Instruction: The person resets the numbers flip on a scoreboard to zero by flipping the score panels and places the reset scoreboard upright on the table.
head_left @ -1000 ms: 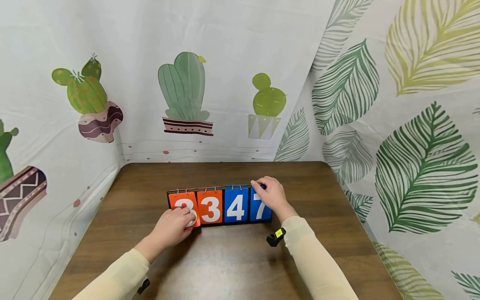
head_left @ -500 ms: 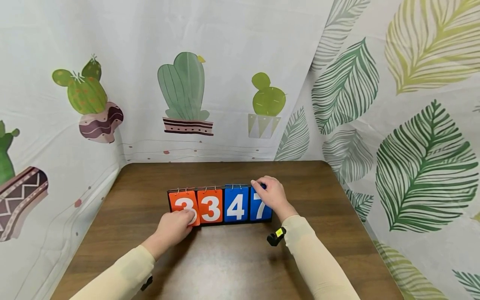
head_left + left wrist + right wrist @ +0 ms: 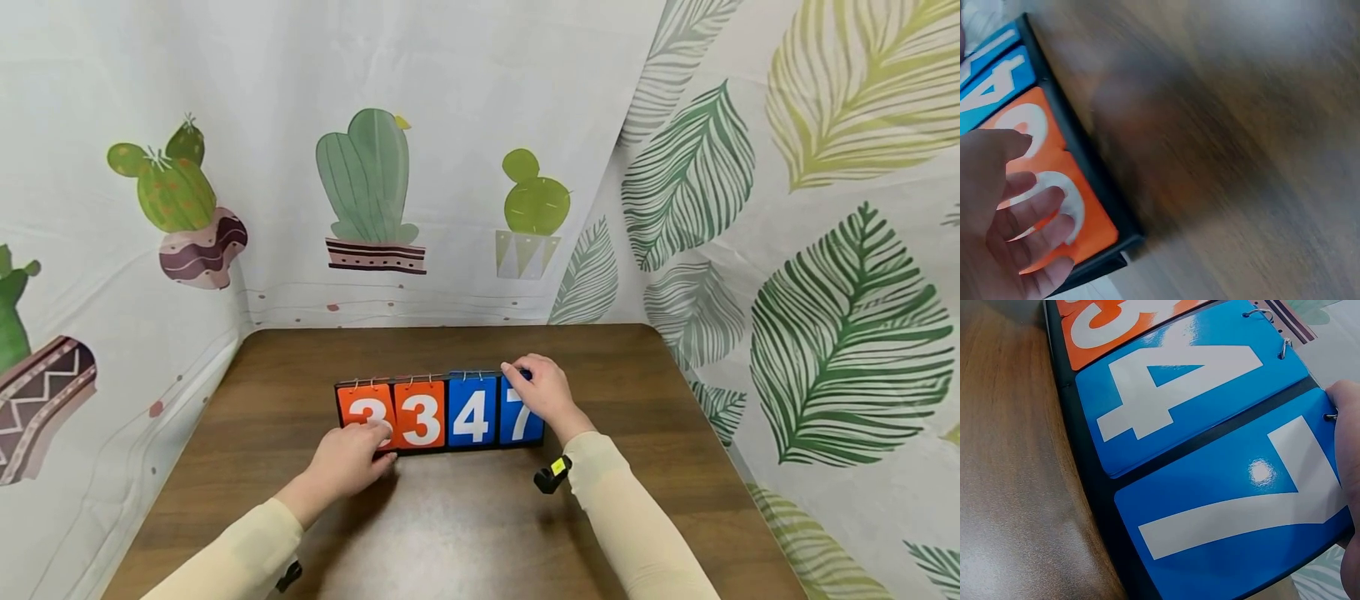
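Note:
A tabletop flip scoreboard (image 3: 472,410) stands tilted on its black base, its ringed number cards showing 3, 3, 4 and 7. Its left pair of cards is orange, its right pair blue. My left hand (image 3: 347,460) is at the lower part of the leftmost orange card (image 3: 363,407), covering some of its digit. In the left wrist view the fingers (image 3: 1041,209) are loosely bent over the orange cards, with the thumb apart from them. My right hand (image 3: 546,392) grips the top right corner, beside the blue 7 card (image 3: 1241,519); some fingers are hidden behind it.
The scoreboard sits on a brown wooden table (image 3: 465,533), toward its far side. A white cactus-print cloth (image 3: 457,192) hangs behind the table, and a leaf-print cloth (image 3: 697,317) hangs at the right. A black wrist device (image 3: 552,475) sits under the right cuff.
My left thumb has come off the leftmost orange card and now lies by its bottom edge, apart from the fingers. The right hand keeps its hold; the displayed numbers are the same.

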{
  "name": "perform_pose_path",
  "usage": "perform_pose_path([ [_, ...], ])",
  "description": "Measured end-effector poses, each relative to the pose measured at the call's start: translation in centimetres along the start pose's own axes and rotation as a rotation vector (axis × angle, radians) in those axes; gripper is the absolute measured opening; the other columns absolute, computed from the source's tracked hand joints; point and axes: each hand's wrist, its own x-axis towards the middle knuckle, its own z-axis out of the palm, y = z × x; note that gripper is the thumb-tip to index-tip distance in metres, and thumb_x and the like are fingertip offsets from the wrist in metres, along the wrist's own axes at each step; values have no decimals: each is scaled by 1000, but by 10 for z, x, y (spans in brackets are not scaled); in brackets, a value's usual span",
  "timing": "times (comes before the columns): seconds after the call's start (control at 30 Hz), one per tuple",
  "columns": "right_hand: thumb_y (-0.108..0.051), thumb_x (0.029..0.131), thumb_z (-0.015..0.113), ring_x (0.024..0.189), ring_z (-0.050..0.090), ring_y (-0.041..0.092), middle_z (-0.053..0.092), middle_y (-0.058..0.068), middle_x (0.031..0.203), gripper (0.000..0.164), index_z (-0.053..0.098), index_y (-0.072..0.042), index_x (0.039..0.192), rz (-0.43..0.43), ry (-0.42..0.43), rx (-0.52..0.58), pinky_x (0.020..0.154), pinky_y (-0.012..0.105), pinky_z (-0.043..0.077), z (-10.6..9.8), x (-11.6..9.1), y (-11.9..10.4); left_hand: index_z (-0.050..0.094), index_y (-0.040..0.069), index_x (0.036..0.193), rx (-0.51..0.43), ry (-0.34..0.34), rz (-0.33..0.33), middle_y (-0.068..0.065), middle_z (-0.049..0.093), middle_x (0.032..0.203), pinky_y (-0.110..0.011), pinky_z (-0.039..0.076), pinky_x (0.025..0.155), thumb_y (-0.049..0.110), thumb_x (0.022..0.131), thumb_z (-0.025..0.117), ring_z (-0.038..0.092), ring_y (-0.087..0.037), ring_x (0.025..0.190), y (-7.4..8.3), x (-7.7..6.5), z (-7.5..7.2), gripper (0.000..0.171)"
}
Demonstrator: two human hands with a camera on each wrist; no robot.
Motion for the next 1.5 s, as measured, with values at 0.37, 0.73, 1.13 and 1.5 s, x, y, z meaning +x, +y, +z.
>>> perform_pose_path([
  [0.37,-60,101,52,115,64,26,73,1,115,46,76,-21,106,7,8,12,102,53,52,1,-1,1,73,17,120,-480,93,31,3,74,111,-46,58,88,34,95,74,65,-23,105,16,8,-56,30],
  [0.73,-54,101,56,110,66,25,75,0,108,40,77,-20,103,-41,41,-8,101,49,52,1,1,0,64,10,132,-1006,264,-154,-3,73,119,-16,55,87,33,106,58,69,-1,103,-43,37,-91,36],
  [1.13,-53,101,56,112,65,26,74,1,110,40,77,-20,101,-20,21,17,102,51,52,2,-1,-2,60,11,130,-1409,-82,-209,1,79,107,-29,60,90,40,108,50,78,-17,98,-100,69,-70,37],
  [1.5,-53,101,56,109,65,24,74,0,109,39,77,-20,101,-3,27,14,101,50,52,2,-2,-3,59,2,142,-1094,-512,-267,-11,67,137,-35,55,100,47,106,50,67,-13,113,-116,92,-55,58],
])
